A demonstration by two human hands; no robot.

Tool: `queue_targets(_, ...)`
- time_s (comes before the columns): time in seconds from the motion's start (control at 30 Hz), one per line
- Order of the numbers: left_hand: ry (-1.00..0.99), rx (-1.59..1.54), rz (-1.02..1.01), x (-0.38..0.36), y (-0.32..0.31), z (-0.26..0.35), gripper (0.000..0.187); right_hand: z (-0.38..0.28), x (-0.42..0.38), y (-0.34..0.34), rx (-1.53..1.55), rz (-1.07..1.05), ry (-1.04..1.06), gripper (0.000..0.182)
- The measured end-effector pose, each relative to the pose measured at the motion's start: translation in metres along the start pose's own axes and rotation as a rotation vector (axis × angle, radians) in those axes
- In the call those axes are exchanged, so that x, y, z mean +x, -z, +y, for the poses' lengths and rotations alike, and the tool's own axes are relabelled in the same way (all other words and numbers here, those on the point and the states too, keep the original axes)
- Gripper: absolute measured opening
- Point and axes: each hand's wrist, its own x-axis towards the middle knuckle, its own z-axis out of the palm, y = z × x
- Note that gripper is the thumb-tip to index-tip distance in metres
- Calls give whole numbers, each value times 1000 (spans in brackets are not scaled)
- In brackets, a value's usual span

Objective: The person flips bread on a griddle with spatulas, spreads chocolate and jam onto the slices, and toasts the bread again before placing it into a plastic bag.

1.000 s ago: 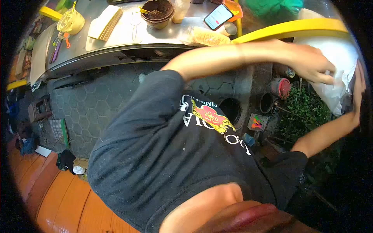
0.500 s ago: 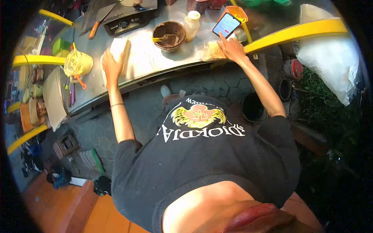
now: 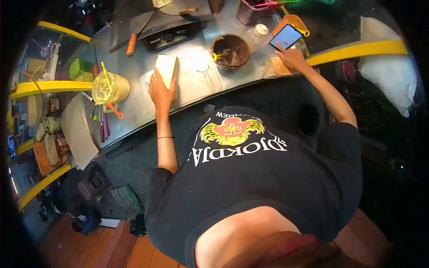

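Observation:
My left hand [image 3: 161, 94] lies with its fingers spread on the lower end of a pale block-like stack [image 3: 166, 70], on a light board at the counter's front. My right hand [image 3: 292, 59] points its index finger at the lit screen of a phone [image 3: 286, 36], the fingertip at its lower edge. The phone leans by an orange container [image 3: 295, 21]. Beneath my right hand is a clear plastic bag with something light brown [image 3: 275, 67]. Left of it are a brown bowl [image 3: 237, 56] with a yellow-handled tool and a white-lidded jar [image 3: 256, 38].
A tub smeared with yellow [image 3: 117, 88] stands at the left of the metal counter [image 3: 138, 107]. Behind the stack are a black scale [image 3: 170, 39] and an orange-handled knife [image 3: 131, 44]. Yellow frame bars [image 3: 357, 51] cross both sides. A dark red container [image 3: 250, 13] sits at the back.
The whole view has shifted, so the counter items appear farther right. My left hand's fingers now lie more over the stack's lower end. My right index finger remains at the phone.

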Motion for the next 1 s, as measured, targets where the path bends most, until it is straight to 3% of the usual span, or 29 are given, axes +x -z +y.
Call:
queue_targets(0.07, 7, -157, 12, 1, 14, 2, 81, -11, -15, 44, 57, -89, -53, 46)
queue_targets(0.13, 27, -242, 12, 13, 28, -6, 77, -10, -22, 57, 96, -48, -91, 42)
queue_targets(0.2, 235, -744, -41, 15, 19, -28, 62, -20, -36, 77, 185, 33, -174, 31)
queue_targets(0.23, 226, -740, -49, 18, 33, -24, 62, -34, -41, 103, 191, 32, -184, 31)
queue_targets(0.3, 431, -926, -267, 22, 75, -10, 53, -70, -47, 155, 774, -33, -71, 34)
queue_targets(0.37, 410, -865, -334, 27, 91, -6, 52, -119, -42, 185, 1072, 0, -10, 36)
queue_targets(0.43, 385, -667, -380, 29, 101, 6, 54, -165, -24, 187, 1060, 147, 75, 40)
queue_targets(0.5, 273, -496, -331, 35, 66, -14, 57, -205, 2, 172, 918, 381, 119, 36)
queue_targets(0.57, -104, -361, -29, 38, 60, 14, 57, -221, 31, 154, 866, 353, 121, 32)
queue_targets(0.63, -97, -745, -235, 38, 43, 50, 53, -210, 38, 148, 813, 327, 118, 29)
queue_targets(0.7, -170, -938, -403, 31, 6, 70, 59, -197, 39, 154, 808, 357, -19, 22)
queue_targets(0.77, -229, -909, -410, 24, -23, 89, 80, -180, 28, 164, 731, 315, -127, 19)
queue_targets(0.83, -295, -848, -385, 24, -41, 106, 99, -167, 18, 160, 577, 179, -146, 16)
queue_targets(1.0, -382, -1032, -472, 37, -68, 126, 124, -145, 2, 166, 429, 113, -73, 16)
